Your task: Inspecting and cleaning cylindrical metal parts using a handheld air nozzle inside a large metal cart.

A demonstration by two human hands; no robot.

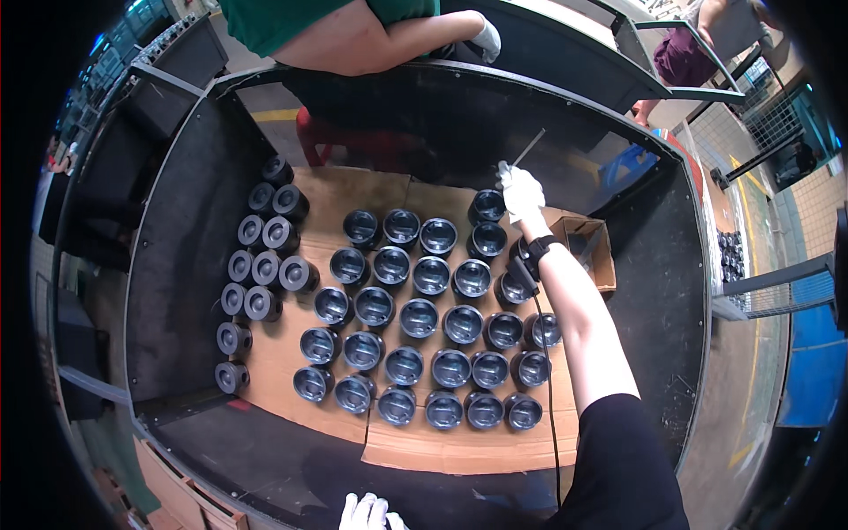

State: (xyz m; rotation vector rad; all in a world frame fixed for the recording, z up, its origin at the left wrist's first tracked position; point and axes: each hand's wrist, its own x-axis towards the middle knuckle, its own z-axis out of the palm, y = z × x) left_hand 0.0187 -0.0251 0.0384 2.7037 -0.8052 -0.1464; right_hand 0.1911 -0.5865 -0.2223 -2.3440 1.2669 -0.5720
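Clamping a thin metal strip (531, 146) in the fingers of our gloved right hand (519, 187), we hold it near a dark piston (487, 208) on the cardboard (473, 452) inside the black bin (181, 230), while our gloved left hand (371, 513) is by the near side, its grip impossible to tell.

On the right, yellow lines (740, 454) mark the grey floor (735, 375) near a blue panel (808, 389). Lights (97, 43) glow far left.

From head height, 1 wide fisheye view looks steeply down into the nearby black-walled bin (181, 265).
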